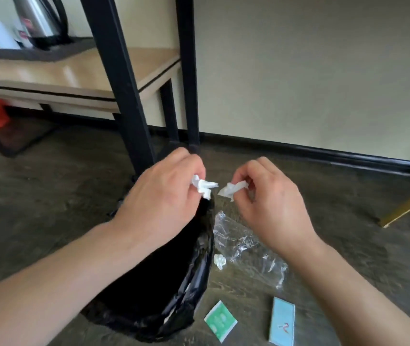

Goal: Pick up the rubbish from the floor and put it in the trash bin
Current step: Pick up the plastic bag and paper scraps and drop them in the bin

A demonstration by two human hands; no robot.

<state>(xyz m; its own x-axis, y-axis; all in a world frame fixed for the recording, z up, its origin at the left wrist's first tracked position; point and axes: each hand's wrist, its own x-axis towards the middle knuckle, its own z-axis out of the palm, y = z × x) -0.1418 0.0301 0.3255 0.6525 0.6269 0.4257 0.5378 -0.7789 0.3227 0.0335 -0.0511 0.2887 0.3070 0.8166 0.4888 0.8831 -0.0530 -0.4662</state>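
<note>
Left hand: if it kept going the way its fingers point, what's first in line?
Likely the white scrap pinched in the right hand. The left hand, holding its own white scrap above the trash bin, points right toward it; depth unclear.

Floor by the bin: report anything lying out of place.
Litter lies loose on the floor right of the black-lined trash bin: a crumpled clear plastic wrapper, a small white wad, a green sachet and a blue packet.
</note>
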